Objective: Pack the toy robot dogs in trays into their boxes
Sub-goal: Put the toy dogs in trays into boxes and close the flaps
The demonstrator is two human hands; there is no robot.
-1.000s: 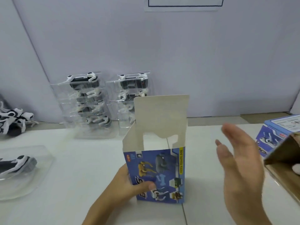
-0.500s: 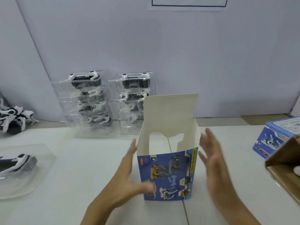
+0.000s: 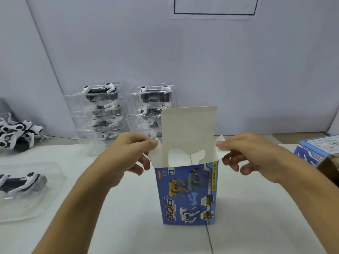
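Observation:
A blue toy-dog box [image 3: 187, 195] stands upright on the white table, its top open and the white lid flap [image 3: 189, 129] pointing up. My left hand [image 3: 132, 153] pinches the left side flap at the box's top edge. My right hand [image 3: 245, 153] pinches the right side flap. A black-and-white robot dog lies in a clear tray [image 3: 22, 182] at the left. Two stacks of trayed dogs [image 3: 102, 114] lean against the back wall.
Loose robot dogs [image 3: 16, 134] lie at the far left by the wall. Another blue box [image 3: 319, 149] and a brown cardboard carton [image 3: 330, 167] sit at the right edge. A seam [image 3: 210, 241] runs along the table below the box.
Both hands rose from the box's sides to its top and took hold of the two side flaps. The box stands a little more to the right in view.

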